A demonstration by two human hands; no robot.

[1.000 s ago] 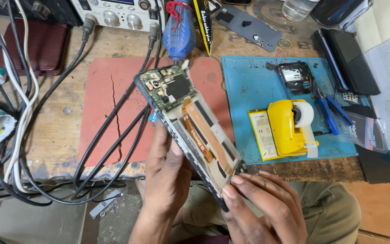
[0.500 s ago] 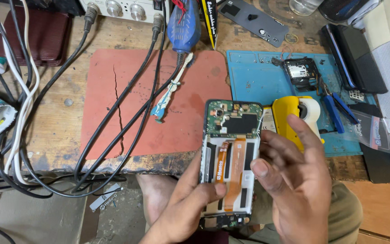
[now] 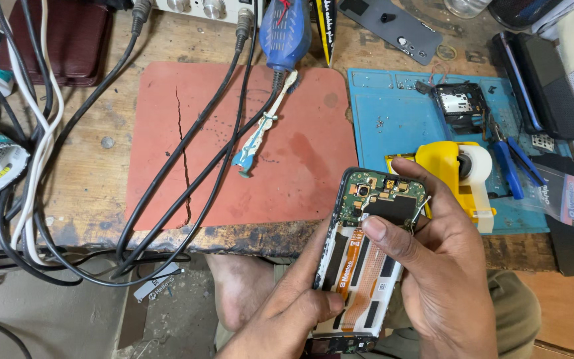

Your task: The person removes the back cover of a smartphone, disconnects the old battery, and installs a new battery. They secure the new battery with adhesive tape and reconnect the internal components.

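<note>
Change: since half a second ago the opened phone (image 3: 367, 256) sits about the same, upright off the near edge of the surface (image 3: 101, 173), and the right hand now presses nearer its top.
Surface: worn wood, carrying a red mat (image 3: 234, 146) at the middle and a blue mat (image 3: 393, 119) toward the right.
Cables: black leads (image 3: 187, 153) run from the far edge across the red mat and hang over the near edge.
Phone: back cover off, green circuit board uppermost, orange flex strip down the middle.
Left hand (image 3: 293, 309): closed round the phone's lower left side.
Right hand (image 3: 446, 272): wrapped round the phone's right side, thumb laid on the black shield below the board.
Tape dispenser (image 3: 450, 176): yellow, on the blue mat just behind the right hand.
</note>
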